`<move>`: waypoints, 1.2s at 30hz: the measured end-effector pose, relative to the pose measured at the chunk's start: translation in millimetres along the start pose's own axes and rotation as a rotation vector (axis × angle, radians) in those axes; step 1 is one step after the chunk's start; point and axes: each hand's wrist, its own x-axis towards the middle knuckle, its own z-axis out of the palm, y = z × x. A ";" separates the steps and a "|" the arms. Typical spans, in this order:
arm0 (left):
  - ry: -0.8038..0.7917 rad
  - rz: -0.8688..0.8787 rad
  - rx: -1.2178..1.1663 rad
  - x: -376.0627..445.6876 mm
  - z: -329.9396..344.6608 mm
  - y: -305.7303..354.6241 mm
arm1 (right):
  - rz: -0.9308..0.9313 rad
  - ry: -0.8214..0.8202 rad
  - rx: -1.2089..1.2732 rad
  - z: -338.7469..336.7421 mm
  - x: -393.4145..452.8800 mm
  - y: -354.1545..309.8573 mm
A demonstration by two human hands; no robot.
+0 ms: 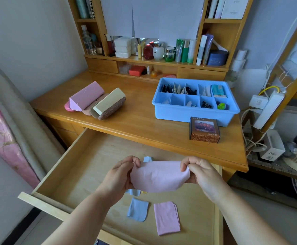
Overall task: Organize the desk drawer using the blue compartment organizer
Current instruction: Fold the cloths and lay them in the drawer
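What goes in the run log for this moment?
left hand: pinches pink cloth | right hand: pinches it | above open drawer

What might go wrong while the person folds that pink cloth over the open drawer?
The pink cloth is only pinched at its top corners by the left hand and right hand, so a loose grip could drop it onto the folded cloths below and muss them. The brown box sits near the desk edge above the drawer; a raised arm might knock it in.
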 end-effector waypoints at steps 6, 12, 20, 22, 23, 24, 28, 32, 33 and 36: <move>0.054 -0.033 -0.166 0.1 1.1 -9.7 | -0.039 0.018 -0.014 6.1 -7.8 2.6; 0.111 0.075 0.205 2.0 2.6 -15.6 | -0.135 0.158 -0.332 10.9 -3.6 11.0; 0.215 0.056 0.319 1.4 7.0 -25.4 | 0.073 0.277 -0.398 18.5 -4.3 29.7; 0.200 0.068 0.278 0.2 6.8 -25.7 | 0.139 0.282 -0.350 18.6 -5.1 31.6; 0.180 0.088 0.226 -0.4 6.6 -24.7 | 0.156 0.277 -0.273 17.4 -5.7 32.4; 0.157 0.111 0.172 -0.6 5.5 -24.1 | 0.162 0.267 -0.188 16.4 -6.7 32.5; 0.124 0.172 0.043 -1.4 6.7 -22.1 | 0.103 0.233 0.027 14.5 -6.8 29.2; 0.272 0.163 0.127 0.1 12.9 -25.1 | 0.137 0.118 0.174 18.3 -5.8 27.9; 0.304 0.150 0.144 1.6 13.3 -25.4 | 0.162 0.122 0.176 19.8 -5.4 29.2; 0.356 0.124 0.206 8.2 11.7 -29.5 | 0.281 0.189 0.212 20.8 -1.4 34.6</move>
